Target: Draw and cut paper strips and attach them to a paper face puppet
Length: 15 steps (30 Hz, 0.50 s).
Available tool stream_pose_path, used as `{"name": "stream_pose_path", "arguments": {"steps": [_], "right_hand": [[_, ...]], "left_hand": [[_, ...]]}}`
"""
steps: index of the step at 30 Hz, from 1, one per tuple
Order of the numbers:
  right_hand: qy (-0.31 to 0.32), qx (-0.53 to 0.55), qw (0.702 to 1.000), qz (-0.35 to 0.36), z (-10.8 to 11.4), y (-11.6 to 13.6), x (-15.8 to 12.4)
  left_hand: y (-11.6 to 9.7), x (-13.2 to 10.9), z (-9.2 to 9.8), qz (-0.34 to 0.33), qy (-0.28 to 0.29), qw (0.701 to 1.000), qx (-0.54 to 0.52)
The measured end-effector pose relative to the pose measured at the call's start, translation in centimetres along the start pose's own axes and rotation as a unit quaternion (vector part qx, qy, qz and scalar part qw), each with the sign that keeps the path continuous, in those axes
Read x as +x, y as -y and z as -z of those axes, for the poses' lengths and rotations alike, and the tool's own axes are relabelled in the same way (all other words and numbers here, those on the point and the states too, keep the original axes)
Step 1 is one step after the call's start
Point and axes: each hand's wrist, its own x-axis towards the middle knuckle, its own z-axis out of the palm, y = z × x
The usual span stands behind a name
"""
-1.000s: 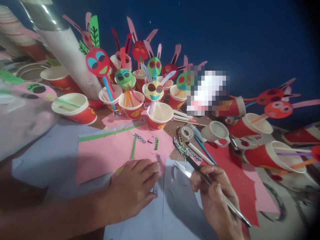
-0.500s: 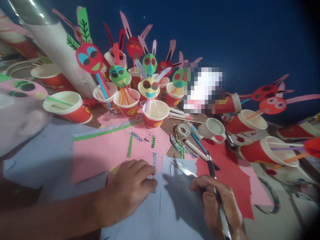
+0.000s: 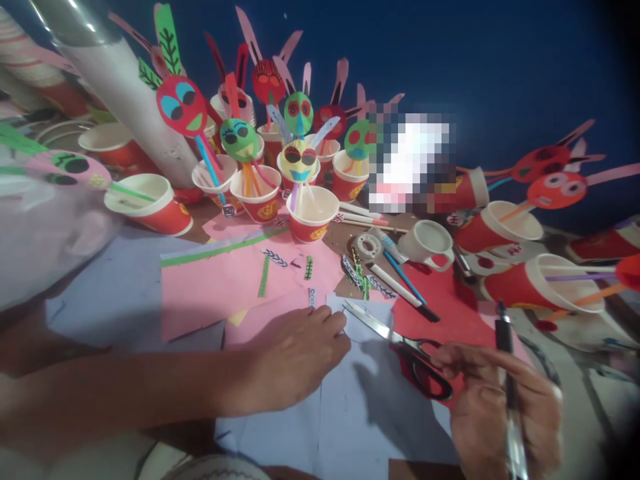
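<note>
The emblem on the cup is illegible. The right hand, fingers around the pen, has moved right, baring the handles of the scissors on papers; whether the left hand grips anything, I cannot tell.

In my remote view, a dark blue wall backs the brown bench, while a pale, slanting post bears glinting metal above.
</note>
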Motion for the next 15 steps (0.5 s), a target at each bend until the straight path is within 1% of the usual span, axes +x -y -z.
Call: {"name": "stream_pose_path", "arguments": {"steps": [3, 4, 7, 10, 14, 15], "right_hand": [[-0.037, -0.047, 0.998, -0.008, 0.3, 0.5, -0.1], [-0.041, -0.06, 0.997, -0.017, 0.5, 0.6, -0.3], [-0.049, -0.048, 0.997, -0.045, 0.8, 0.4, -0.9], [-0.08, -0.008, 0.994, -0.069, 1.4, -0.6, -1.9], [-0.102, 0.036, 0.989, -0.096, 2.7, -3.0, -3.2], [-0.128, 0.037, 0.987, -0.09, 3.1, -3.7, -3.4]], "left_hand": [[0.1, 0.1, 0.1, -0.005, 0.003, 1.0, -0.013], [0.1, 0.1, 0.1, -0.007, 0.004, 1.0, -0.015], [0.1, 0.4, 0.2, -0.014, 0.005, 1.0, -0.016], [0.1, 0.6, 0.3, -0.016, 0.014, 1.0, -0.022], [-0.1, 0.5, 1.0, -0.007, 0.021, 0.999, -0.04], [-0.2, 0.2, 1.4, 0.0, 0.023, 0.998, -0.051]]}}
